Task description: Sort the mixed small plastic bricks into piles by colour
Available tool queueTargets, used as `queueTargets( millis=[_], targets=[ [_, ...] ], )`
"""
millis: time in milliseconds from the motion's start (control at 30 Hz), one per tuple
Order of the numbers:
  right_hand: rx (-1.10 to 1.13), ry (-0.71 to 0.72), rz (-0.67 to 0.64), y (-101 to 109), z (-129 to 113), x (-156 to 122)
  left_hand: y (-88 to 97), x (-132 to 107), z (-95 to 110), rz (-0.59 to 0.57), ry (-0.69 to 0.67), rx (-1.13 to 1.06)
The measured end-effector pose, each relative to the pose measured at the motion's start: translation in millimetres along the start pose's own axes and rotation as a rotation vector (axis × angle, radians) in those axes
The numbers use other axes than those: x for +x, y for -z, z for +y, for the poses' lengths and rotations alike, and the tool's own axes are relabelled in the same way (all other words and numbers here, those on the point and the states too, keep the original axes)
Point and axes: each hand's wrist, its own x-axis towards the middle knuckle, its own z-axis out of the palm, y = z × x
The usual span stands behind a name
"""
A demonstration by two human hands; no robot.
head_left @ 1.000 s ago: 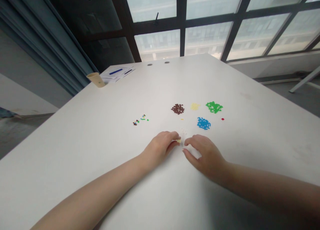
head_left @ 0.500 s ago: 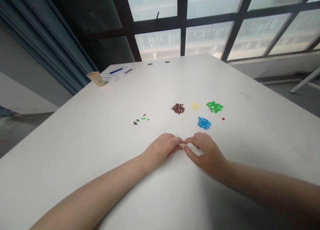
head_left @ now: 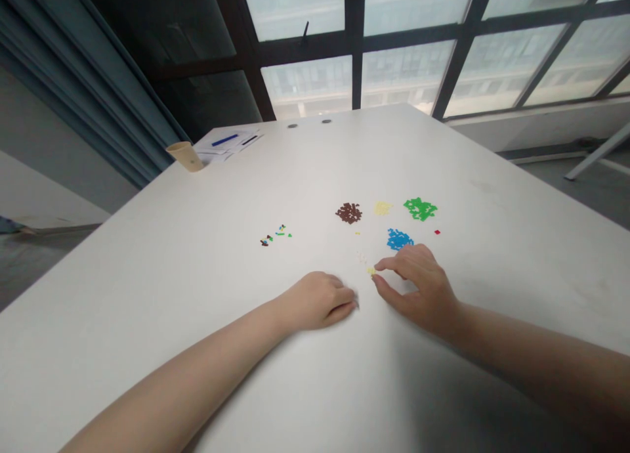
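Note:
Between the thumb and forefinger of my right hand [head_left: 416, 285] is a small pale-yellow piece [head_left: 371, 270], gripped at its right side. To its left, my left hand [head_left: 322, 301] rests low over the table with fingers curled and pressed together. Whatever its fingertips hold, if anything, is too small and blurred to make out. Just beyond the yellow piece lie a few tiny whitish bits [head_left: 361, 258]. A pile of small blue pieces [head_left: 398, 239] sits behind my right hand, which partly covers its near edge.
Farther back are piles of brown pieces [head_left: 349, 213], pale-yellow pieces [head_left: 382, 208] and green pieces [head_left: 420, 209]. One red piece [head_left: 437, 232] lies at the right, mixed pieces [head_left: 266, 241] at the left. A paper cup [head_left: 185, 157] stands by papers with a blue pen [head_left: 225, 140].
My hands have moved apart. The right hand has carried the yellow piece slightly right and away from me; the left has let go of it and drawn nearer, its fingers curled.

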Motion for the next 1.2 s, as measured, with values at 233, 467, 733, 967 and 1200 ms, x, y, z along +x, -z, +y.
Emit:
queueTargets(
  millis=[233, 467, 733, 967, 1200],
  targets=[
    [0.007, -0.005, -0.002, -1, 2, 1, -0.4, 0, 0, -0.005, 0.021, -0.009],
    [-0.035, -0.032, -0.013, -3, 4, 0, -1.8, 0, -1, -0.016, 0.064, -0.047],
    [-0.224, -0.344, -0.196, 5, 45, 29, -2.5, 0, -3, -0.023, 0.072, -0.053],
    [-0.533, -0.566, -0.608, 1, 100, 51, -3.0, 0, -4, -0.003, 0.062, -0.03],
    [-0.591, -0.64, -0.671, -18, 114, 64, -3.7, -1, -4, -0.01, 0.07, -0.037]
  ],
)
